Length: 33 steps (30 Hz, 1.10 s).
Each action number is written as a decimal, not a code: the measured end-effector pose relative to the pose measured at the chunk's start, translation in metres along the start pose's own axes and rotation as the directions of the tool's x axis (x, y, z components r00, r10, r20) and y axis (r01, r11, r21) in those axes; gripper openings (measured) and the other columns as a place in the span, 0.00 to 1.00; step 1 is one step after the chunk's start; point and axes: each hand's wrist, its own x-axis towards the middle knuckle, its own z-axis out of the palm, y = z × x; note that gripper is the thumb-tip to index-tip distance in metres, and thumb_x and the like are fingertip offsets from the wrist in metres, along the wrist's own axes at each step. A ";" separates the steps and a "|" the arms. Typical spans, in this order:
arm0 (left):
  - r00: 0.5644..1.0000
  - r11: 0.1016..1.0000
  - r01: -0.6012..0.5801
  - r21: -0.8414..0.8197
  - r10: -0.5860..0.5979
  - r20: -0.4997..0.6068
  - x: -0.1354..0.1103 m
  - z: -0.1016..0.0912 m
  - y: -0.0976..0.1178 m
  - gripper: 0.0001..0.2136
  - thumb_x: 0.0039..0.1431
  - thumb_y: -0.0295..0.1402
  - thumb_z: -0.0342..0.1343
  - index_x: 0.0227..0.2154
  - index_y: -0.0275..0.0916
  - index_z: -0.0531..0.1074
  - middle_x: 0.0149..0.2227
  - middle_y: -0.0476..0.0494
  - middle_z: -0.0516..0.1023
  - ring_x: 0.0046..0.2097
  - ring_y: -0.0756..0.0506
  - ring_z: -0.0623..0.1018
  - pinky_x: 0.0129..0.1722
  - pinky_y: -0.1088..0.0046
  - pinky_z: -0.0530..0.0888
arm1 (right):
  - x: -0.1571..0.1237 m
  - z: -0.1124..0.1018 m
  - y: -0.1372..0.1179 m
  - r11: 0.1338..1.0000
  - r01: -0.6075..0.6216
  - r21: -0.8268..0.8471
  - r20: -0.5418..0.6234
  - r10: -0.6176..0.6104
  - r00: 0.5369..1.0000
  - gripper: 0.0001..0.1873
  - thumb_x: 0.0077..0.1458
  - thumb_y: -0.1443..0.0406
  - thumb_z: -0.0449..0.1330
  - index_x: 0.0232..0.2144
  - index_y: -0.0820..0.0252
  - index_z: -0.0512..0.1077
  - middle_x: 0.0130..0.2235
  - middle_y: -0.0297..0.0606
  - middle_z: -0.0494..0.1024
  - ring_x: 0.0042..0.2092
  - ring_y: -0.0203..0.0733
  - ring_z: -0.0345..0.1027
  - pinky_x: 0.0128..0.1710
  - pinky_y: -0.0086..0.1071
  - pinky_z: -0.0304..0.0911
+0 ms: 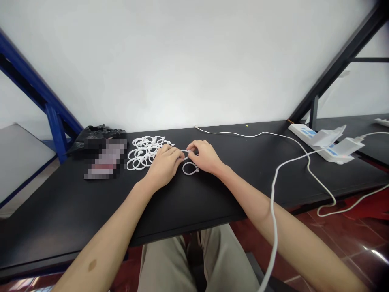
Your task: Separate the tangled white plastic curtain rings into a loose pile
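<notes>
My left hand point(166, 162) is closed at the right edge of a group of thin white plastic rings point(139, 163), several of them overlapping on the black table. Between my two hands is one white plastic ring point(185, 151), partly hidden by the fingers; the left thumb and forefinger pinch its left side. My right hand point(204, 155) pinches the same ring from the right, thumb and fingertips together. Just below the right fingers lies another white ring point(190, 174) with a small clasp-like end, flat on the table.
A black plastic bag point(97, 133) and a blurred-out flat item point(106, 160) lie on the left of the black table point(194, 207). A white power strip point(319, 144) with plugged-in chargers is on the right. A white cable point(275, 194) loops in front of my right forearm.
</notes>
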 end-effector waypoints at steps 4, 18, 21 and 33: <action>0.995 0.995 0.067 -0.072 -0.072 -0.069 0.002 -0.006 0.006 0.07 0.67 0.30 0.44 0.38 0.40 0.68 0.37 0.43 0.75 0.43 0.41 0.68 0.45 0.60 0.69 | 0.002 0.000 -0.002 0.944 -0.023 0.330 -0.092 0.056 0.994 0.06 0.57 0.66 0.56 0.36 0.59 0.72 0.37 0.35 0.78 0.40 0.38 0.70 0.44 0.34 0.64; 0.993 0.992 0.057 -0.108 -0.068 -0.099 0.001 -0.008 0.014 0.08 0.67 0.35 0.47 0.37 0.41 0.70 0.36 0.45 0.76 0.41 0.42 0.68 0.42 0.62 0.69 | 0.004 0.005 0.000 0.745 -0.078 0.662 0.008 0.097 0.995 0.11 0.58 0.57 0.60 0.37 0.59 0.73 0.31 0.33 0.77 0.30 0.33 0.71 0.33 0.28 0.67; 0.994 0.996 0.040 -0.085 -0.048 -0.095 0.002 -0.008 0.012 0.10 0.68 0.35 0.45 0.35 0.41 0.71 0.33 0.45 0.75 0.39 0.42 0.68 0.40 0.63 0.69 | 0.003 0.005 -0.001 0.755 -0.077 0.651 0.011 0.093 0.996 0.11 0.58 0.56 0.60 0.36 0.58 0.73 0.31 0.33 0.77 0.30 0.33 0.71 0.32 0.27 0.66; 0.997 0.999 -0.002 -0.048 -0.002 -0.080 0.002 -0.007 0.014 0.12 0.68 0.34 0.44 0.32 0.41 0.71 0.30 0.45 0.74 0.37 0.43 0.67 0.40 0.63 0.68 | 0.001 0.002 -0.009 0.819 -0.043 0.572 -0.065 0.097 0.993 0.09 0.56 0.59 0.60 0.30 0.59 0.72 0.26 0.30 0.74 0.27 0.32 0.68 0.31 0.27 0.64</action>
